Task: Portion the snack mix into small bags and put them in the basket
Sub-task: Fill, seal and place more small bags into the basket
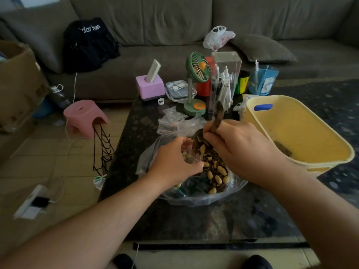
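Black garment (pixel 89 43) on the sofa (pixel 174 20), left of the green fan (pixel 197 67): white lettering, partly folded, reads roughly "dar huen". Yellow-green can's (pixel 241 82) label too small to read.

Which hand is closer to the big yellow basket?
Right. The right hand, gripping a dark spoon, is just beside the yellow plastic basket; the left hand is farther, across the snack bag.

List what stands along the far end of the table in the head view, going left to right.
Pink box → clear lidded container → green fan → clear straw holder → blue cup.
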Demonstrator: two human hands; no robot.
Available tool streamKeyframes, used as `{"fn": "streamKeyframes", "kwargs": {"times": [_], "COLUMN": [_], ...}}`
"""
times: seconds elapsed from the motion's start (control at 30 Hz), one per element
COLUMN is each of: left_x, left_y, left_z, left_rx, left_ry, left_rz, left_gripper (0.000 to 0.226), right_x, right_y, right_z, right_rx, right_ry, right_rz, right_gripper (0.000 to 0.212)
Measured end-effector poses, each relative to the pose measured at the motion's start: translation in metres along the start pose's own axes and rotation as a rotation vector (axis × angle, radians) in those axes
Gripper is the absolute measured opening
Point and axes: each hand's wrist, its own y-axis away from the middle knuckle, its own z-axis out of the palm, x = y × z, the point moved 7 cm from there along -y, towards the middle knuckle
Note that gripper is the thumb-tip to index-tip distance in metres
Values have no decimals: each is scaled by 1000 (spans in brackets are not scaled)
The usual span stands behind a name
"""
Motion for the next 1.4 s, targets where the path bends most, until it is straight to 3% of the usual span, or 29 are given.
{"fn": "streamKeyframes", "kwargs": {"times": [0.33, 0.53, 0.63, 0.8, 0.97, 1.07, 1.2, 1.3, 1.4], "left_x": [0, -2, -8, -22, -28, -33, -38, -40, -41], "left_y": [3, 4, 4, -2, -3, -1, -1, -3, -7], "left_z": [4, 4, 4, -5, -32, -38, -39, -41, -41], "left_rx": [-32, 7, 21, 23, 14, -12, -74, -52, -24], "left_ry": [6, 83, 179, 503, 656, 664, 596, 553, 498], "left_rz": [-9, -69, -117, -274, -361, -414, -451, -402, -315], "left_gripper": [75, 60, 52, 40, 31, 36, 41, 42, 47], "right_x": [0, 4, 6, 25, 33, 38, 37, 39, 42], "right_y": [0, 0, 0, 3, 12, 15, 14, 11, 8], "right_z": [15, 12, 8, 3, 30, 39, 39, 34, 42], "right_rx": [-62, -4, 39, 84, -41, -97, -44, 17, -42], "right_ry": [-14, -27, -39, -84, -59, -25, 17, 62, 66], "right_rz": [-3, -3, -5, 173, 181, 188, 169, 173, 184], "right_gripper": [29, 29, 29, 26, 25, 23, 27, 26, 27]}}
